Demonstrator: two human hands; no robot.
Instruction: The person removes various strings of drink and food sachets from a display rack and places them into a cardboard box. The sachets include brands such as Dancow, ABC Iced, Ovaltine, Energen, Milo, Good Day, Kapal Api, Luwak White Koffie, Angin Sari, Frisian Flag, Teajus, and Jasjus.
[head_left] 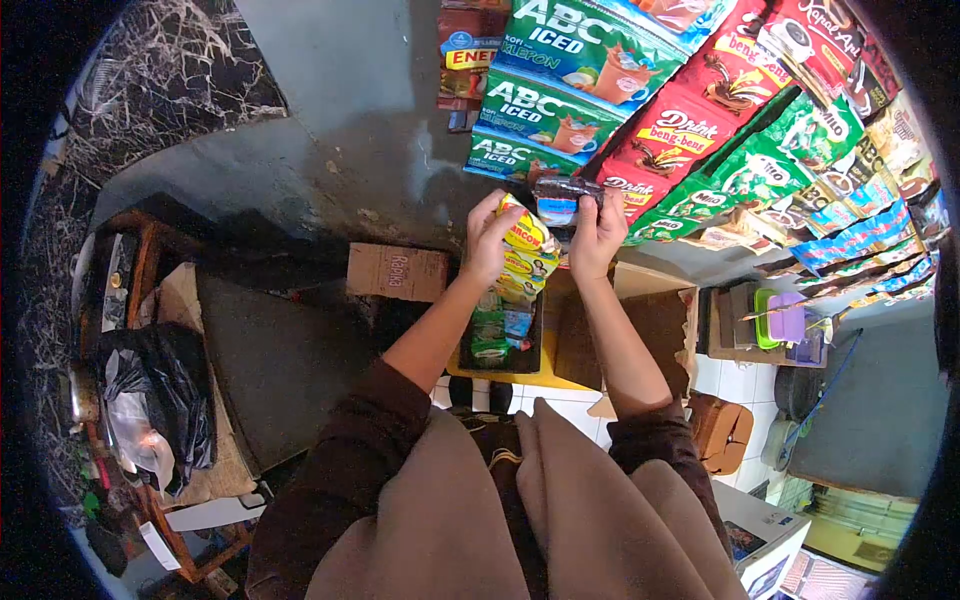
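My left hand (484, 240) is closed on a strip of yellow sachets (530, 268), pinching it near the top between thumb and fingers. The strip hangs down over a dark open box (500, 376), where green sachets (490, 335) and a blue sachet (517, 324) lie. In my right hand (597, 240) is a dark brown sachet pack (567, 190) with a light blue and white patch, gripped at its right end. Both hands are close together, just below hanging green coffee sachets (535, 115) and red drink sachets (630, 185).
Green sachet strips (760, 170) and other strips hang on the right wall. A cardboard box (625, 325) stands beside the dark box. Leftward are a small brown carton (398, 271) and a black plastic bag (165, 400). Purple and green containers (785, 315) sit farther right.
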